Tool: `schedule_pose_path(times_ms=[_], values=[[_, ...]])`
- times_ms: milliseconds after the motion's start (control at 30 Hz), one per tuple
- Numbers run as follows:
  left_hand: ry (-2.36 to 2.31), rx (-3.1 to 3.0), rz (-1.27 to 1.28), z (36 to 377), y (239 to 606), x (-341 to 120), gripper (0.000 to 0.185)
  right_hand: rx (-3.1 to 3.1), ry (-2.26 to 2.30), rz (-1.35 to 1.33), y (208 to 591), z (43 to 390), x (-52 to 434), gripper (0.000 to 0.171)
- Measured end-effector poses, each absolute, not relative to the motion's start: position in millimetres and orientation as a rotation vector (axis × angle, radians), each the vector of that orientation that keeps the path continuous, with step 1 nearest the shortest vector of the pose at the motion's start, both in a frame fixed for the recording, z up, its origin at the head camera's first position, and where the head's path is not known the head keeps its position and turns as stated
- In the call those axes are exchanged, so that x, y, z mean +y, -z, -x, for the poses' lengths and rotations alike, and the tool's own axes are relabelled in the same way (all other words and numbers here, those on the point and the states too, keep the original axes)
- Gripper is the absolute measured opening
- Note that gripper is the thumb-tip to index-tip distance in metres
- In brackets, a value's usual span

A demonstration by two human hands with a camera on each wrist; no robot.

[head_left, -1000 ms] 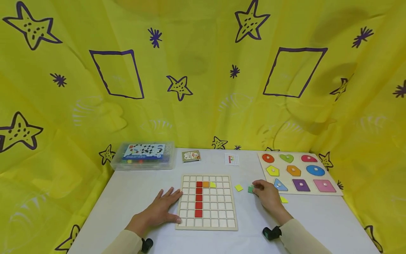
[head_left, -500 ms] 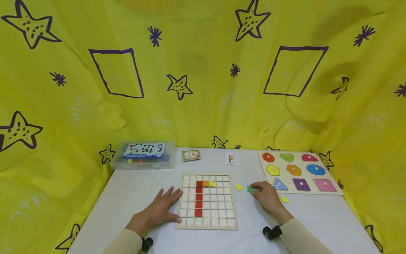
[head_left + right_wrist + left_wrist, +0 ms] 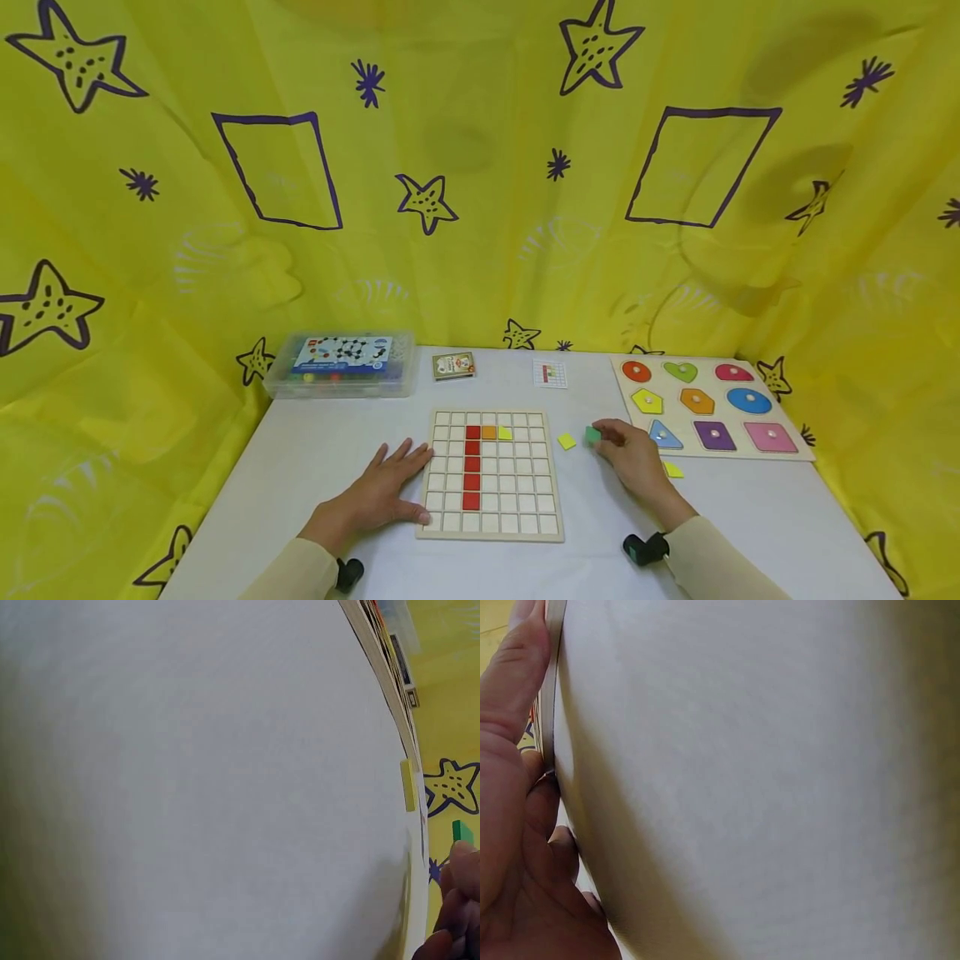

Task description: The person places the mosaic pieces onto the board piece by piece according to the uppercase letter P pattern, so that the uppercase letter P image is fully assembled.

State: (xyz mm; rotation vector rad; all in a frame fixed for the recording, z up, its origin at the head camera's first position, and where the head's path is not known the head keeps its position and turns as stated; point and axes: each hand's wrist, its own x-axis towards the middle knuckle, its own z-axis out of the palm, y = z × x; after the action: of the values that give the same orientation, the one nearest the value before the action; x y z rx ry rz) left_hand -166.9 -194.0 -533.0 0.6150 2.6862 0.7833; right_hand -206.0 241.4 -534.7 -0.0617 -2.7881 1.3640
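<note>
A wooden grid board (image 3: 490,533) lies in the middle of the table. It holds a column of several red squares (image 3: 472,482), with an orange square (image 3: 489,432) and a yellow square (image 3: 506,433) beside the top one. My left hand (image 3: 375,493) rests with spread fingers against the board's left edge. To the right of the board, my right hand (image 3: 633,458) pinches a green square tile (image 3: 592,436) between thumb and fingers. In the right wrist view the green tile (image 3: 462,832) is raised above the table. A loose yellow tile (image 3: 566,441) lies between board and right hand.
Another yellow tile (image 3: 673,470) lies right of my right wrist. A shape puzzle board (image 3: 720,421) stands at the far right. Along the back are a clear plastic case (image 3: 337,367), a small card box (image 3: 453,366) and a pattern card (image 3: 551,374). A yellow curtain (image 3: 480,275) hangs behind.
My right hand has taken the green tile between thumb and fingers and lifted it from the table. The left hand has stayed at the board's edge.
</note>
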Motion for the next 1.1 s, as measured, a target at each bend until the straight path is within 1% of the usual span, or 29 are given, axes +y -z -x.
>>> schedule_pose_path(times_ms=[333,667,1100], values=[[-0.772,2.686,-0.598,167.4,533.4,-193.5,0.108,-2.653,-1.520,0.054,528.7,208.4,221.2,0.028],[-0.780,2.684,-0.600,167.4,534.3,-193.2,0.108,-2.552,-1.615,0.004,525.0,205.0,190.7,0.025],[-0.790,2.681,-0.587,166.3,531.7,-192.3,0.108,-2.509,-1.742,-0.051,524.2,200.7,153.8,0.027]])
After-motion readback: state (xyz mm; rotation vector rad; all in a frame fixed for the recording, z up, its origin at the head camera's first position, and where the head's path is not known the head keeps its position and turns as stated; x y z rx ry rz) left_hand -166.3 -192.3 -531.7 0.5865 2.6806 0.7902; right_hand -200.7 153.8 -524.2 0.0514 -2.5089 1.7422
